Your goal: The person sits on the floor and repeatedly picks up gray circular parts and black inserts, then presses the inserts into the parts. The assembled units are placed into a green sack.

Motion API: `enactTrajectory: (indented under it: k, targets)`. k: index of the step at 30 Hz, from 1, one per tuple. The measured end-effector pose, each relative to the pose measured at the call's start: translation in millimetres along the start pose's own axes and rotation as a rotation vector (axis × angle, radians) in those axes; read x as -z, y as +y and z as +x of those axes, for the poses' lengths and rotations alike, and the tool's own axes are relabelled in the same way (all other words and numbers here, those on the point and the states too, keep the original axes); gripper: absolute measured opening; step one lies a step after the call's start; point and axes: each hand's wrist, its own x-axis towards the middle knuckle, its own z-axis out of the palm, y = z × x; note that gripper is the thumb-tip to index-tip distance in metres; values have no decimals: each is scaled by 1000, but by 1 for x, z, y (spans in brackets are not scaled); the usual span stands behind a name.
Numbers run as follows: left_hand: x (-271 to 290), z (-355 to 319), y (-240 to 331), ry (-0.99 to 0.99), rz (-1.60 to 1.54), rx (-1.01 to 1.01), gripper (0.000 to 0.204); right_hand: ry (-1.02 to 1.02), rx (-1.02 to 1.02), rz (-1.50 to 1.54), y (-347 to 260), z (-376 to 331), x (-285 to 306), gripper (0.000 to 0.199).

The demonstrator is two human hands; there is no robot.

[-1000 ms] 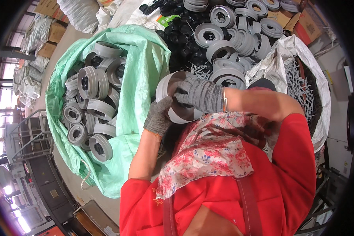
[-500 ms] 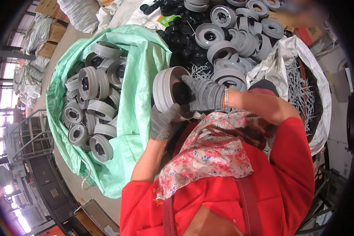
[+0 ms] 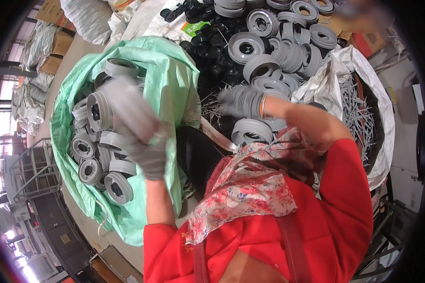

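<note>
My gloved left hand (image 3: 146,153) is over the mouth of a green woven sack (image 3: 172,70), blurred by motion. Between its fingers and thumb is a grey plastic ring-shaped part (image 3: 132,106), tilted and smeared. Several similar grey rings (image 3: 99,111) with dark centres lie inside the sack. My gloved right hand (image 3: 243,101) hovers by a small heap of thin grey pins (image 3: 212,104); its fingertips are too blurred to read. Just below that hand sits another grey ring (image 3: 251,132).
Black caps (image 3: 212,40) and stacked grey rings (image 3: 288,52) cover the surface ahead. At the right stands a white sack (image 3: 385,108) holding many thin grey pins (image 3: 356,113). Filled white bags (image 3: 87,21), cardboard boxes (image 3: 61,42) and a metal stair frame (image 3: 30,165) are to the left.
Both hands were on the grey ring in front of me. My left hand has carried it left over the green sack, while my right hand has let go and stayed near the pins.
</note>
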Motion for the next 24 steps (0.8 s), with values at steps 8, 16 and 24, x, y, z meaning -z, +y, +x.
enactTrajectory:
  k: [8, 16, 24]
  targets:
    - [-20, 0, -26, -151, -593, 379, 2, -311, -546, -832, 138, 3, 49, 43]
    - [-137, -39, -68, -516, -1065, 759, 104, -152, 79, -655, 68, 49, 70, 89]
    - [-112, -31, -66, -495, -1174, 1104, 39, -266, -325, 458, 100, 106, 9, 59]
